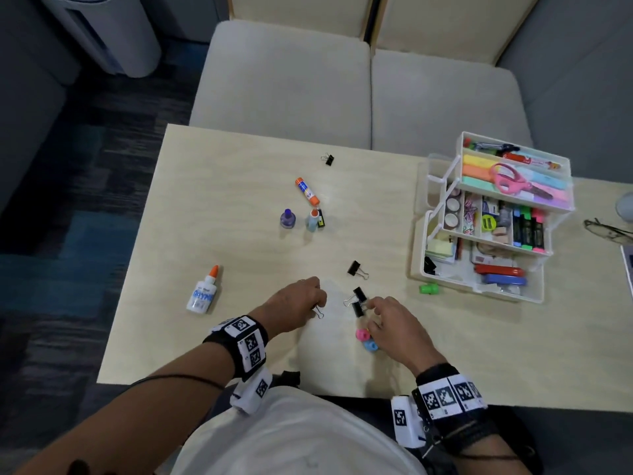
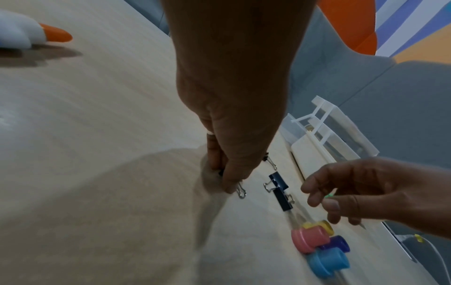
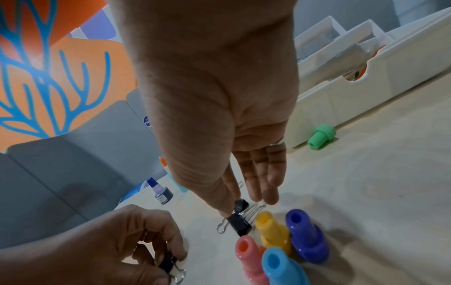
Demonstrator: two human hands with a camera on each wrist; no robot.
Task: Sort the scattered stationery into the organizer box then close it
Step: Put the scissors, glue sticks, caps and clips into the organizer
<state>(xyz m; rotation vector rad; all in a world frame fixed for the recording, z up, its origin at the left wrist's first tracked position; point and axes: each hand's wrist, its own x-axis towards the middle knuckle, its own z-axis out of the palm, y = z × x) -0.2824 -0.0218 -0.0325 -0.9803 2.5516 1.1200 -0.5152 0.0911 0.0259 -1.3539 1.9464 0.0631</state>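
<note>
1. A pale wood-grain table is set before two beige seat cushions; dark blue patterned carpet is seen at left. An orange wall panel with blue branch shapes is caught by the right wrist view.
2. The white tiered organizer stands open at the table's right, its trays stepped back and filled with highlighters, pink scissors and staplers. Eyeglasses lie just right of it.
3. Scattered: a glue bottle, a glue stick, a purple ink bottle, loose binder clips, a green stamp beside the organizer. Labels are too blurred to be read.
4. The left hand is curled palm-down on the table, a binder clip pinched in its fingertips.
5. The right hand is reached down, fingers extended; thumb and forefinger are closed on one of two clips. Pink, yellow, purple and blue stamps are clustered just beneath it.
</note>
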